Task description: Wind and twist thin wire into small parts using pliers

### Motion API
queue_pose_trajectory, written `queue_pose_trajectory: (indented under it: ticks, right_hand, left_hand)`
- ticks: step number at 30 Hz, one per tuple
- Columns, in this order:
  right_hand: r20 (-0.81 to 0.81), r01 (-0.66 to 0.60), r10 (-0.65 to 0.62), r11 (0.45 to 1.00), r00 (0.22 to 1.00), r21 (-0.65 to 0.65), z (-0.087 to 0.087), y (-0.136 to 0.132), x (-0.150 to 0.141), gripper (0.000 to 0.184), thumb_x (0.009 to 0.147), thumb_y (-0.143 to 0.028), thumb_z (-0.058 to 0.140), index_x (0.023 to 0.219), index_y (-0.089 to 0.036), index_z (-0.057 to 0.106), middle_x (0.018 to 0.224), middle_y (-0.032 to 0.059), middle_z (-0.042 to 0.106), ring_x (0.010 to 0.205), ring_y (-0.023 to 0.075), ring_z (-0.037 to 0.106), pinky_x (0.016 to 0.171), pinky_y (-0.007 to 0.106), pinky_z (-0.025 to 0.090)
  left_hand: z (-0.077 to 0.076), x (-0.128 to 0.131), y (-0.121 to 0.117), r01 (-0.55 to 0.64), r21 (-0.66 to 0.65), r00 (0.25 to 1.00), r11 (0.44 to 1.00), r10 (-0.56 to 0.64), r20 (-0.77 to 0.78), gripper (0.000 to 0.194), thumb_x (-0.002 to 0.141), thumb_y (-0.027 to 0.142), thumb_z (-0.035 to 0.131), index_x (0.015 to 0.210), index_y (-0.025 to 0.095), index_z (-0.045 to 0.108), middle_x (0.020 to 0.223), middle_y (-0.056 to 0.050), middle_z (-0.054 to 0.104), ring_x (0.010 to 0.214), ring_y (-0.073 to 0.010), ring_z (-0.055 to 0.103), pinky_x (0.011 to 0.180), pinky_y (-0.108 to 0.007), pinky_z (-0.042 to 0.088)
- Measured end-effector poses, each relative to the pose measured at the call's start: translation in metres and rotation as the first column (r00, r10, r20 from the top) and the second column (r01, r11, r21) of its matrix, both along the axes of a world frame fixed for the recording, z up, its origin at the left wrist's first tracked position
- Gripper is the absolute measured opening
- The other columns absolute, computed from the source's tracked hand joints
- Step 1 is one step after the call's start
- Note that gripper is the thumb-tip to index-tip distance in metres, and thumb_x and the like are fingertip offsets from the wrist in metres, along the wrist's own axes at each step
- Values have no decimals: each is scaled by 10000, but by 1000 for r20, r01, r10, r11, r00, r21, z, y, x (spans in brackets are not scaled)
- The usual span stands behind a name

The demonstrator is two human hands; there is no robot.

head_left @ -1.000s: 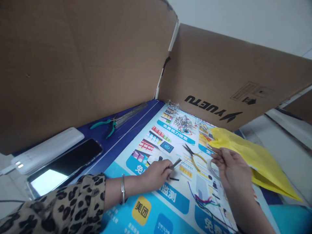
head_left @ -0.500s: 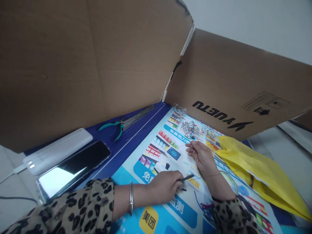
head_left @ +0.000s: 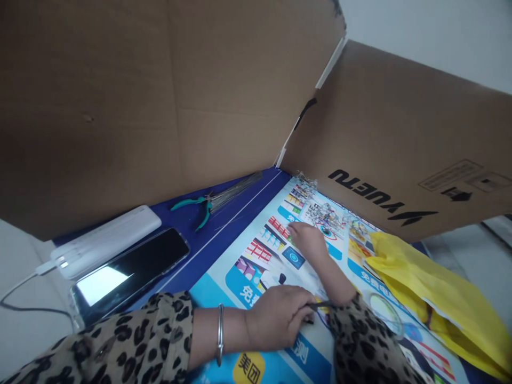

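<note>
Head view: the left hand (head_left: pixel 280 318) is closed on a thin dark tool (head_left: pixel 321 305), its tip pointing towards the right sleeve (head_left: pixel 366 336) (contact between them cannot be determined). The right hand (head_left: pixel 309 244) extends over the printed sheet (head_left: pixel 212 288), just beside the tangled wire pieces (head_left: pixel 326 216); its fingers appear curled, contents undeterminable. Teal-handled pliers (head_left: pixel 205 208) lie left of the sheet, near a phone (head_left: pixel 138 272). A yellow bag (head_left: pixel 440 304) lies at right.
</note>
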State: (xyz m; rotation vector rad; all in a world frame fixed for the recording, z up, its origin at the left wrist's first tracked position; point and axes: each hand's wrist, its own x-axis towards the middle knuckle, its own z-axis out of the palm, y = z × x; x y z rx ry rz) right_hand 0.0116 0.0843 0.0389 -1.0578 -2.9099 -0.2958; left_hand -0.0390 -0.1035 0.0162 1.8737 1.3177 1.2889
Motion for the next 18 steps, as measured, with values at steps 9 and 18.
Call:
queue_pose_trajectory:
  ticks: [9,18]
  right_hand:
    - [258,-570,551,821,794,2,-13,-18,-128,203,824,-74,449,866,-124,641,885,132,660,831,215,595,672,291,424]
    - [337,-692,671,718,661,-71,-4,1,-149,212,810,-65,459,794,-117,663,842,141,683,805,229,626,633,295,418]
  left_hand:
    - [9,-10,2,-135,126,990,983,129,59,177,868,192,355,853,155,528,762,-46,629,710,-150,568,679,-242,441]
    - [7,-13,7,-187,100,982,977,184,42,196,880,201,340,865,160,531,793,-53,637,724,-150,568,668,-243,445]
